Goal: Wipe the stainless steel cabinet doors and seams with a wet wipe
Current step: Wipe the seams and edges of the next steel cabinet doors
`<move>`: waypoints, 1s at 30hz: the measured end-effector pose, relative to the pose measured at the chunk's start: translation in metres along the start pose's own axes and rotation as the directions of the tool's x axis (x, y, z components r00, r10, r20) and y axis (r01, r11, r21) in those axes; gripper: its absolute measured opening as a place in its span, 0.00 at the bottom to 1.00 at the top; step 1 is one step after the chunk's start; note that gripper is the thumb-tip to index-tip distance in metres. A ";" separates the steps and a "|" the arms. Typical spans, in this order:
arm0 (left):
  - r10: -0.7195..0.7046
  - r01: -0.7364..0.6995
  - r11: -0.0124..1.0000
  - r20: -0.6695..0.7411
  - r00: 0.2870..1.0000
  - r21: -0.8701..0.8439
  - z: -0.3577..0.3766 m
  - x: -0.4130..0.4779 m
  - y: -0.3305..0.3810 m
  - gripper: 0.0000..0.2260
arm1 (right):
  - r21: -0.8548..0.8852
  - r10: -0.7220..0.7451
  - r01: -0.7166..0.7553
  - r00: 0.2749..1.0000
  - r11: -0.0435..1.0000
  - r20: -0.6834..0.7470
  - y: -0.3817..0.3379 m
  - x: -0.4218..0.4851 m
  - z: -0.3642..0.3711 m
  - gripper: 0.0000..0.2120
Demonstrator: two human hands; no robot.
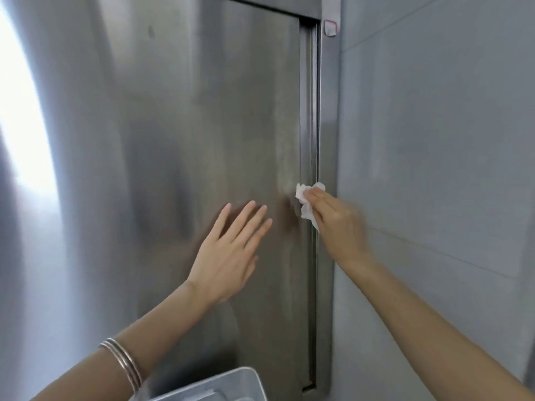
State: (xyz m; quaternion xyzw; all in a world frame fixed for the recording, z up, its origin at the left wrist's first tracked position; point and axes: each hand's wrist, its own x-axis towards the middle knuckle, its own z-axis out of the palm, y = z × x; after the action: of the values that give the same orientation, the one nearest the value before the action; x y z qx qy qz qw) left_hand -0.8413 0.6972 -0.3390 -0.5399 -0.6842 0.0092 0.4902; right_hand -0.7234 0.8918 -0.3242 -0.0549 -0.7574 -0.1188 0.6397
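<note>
Bin [220,383]: bottom edge, nearest.
Left hand [228,250]: fingers straight, spread, flat on door [202,111], holding nothing.
Right hand [335,224]: fingers pinch crumpled wipe [304,198] against seam [311,111] at door's right edge.
Advice: press wipe into groove; stroke full height, top downward.

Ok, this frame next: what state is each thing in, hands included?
cabinet door: closed, streaky near its right edge.
seam: wipe pressed to it at mid height.
wet wipe: crumpled, against the seam.
right hand: pinches the wipe, blurred.
left hand: fingers straight, at the door; contact unclear.
bangles: on the left forearm.
metal container: open-topped, only a corner in view.
</note>
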 end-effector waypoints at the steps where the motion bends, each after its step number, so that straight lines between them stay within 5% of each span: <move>1: -0.001 0.001 0.999 0.005 1.000 0.039 0.006 0.006 0.002 0.31 | 0.012 0.014 -0.014 0.999 1.000 -0.048 0.003 0.015 0.005 0.21; 11: 0.028 -0.016 0.984 -0.065 0.998 0.177 0.051 0.013 0.006 0.32 | 0.078 0.035 -0.025 0.991 0.997 -0.127 0.008 -0.013 0.029 0.15; 15: 0.050 -0.030 0.980 -0.098 0.994 0.196 0.054 0.013 0.004 0.31 | 0.186 0.220 -0.191 0.963 0.964 -0.154 0.003 0.080 0.021 0.09; 19: 0.045 -0.020 0.980 -0.124 0.991 0.198 0.060 0.014 0.005 0.30 | 0.146 0.154 -0.119 0.954 0.982 -0.256 0.019 0.113 0.026 0.08; 24: 0.053 -0.021 0.980 -0.157 0.986 0.200 0.059 0.013 0.004 0.30 | 0.078 0.111 -0.100 0.981 0.992 -0.159 0.010 0.051 0.024 0.05; 30: 0.049 -0.019 0.983 -0.162 0.986 0.180 0.063 0.013 0.005 0.31 | -0.112 0.239 -0.238 0.971 0.965 -0.003 0.020 0.154 0.014 0.13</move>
State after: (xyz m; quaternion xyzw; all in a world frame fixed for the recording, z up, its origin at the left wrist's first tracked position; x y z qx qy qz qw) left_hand -0.8797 0.7414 -0.3654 -0.5044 -0.6281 0.0337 0.5916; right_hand -0.7595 0.9043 -0.1727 -0.1818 -0.7409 -0.0828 0.6412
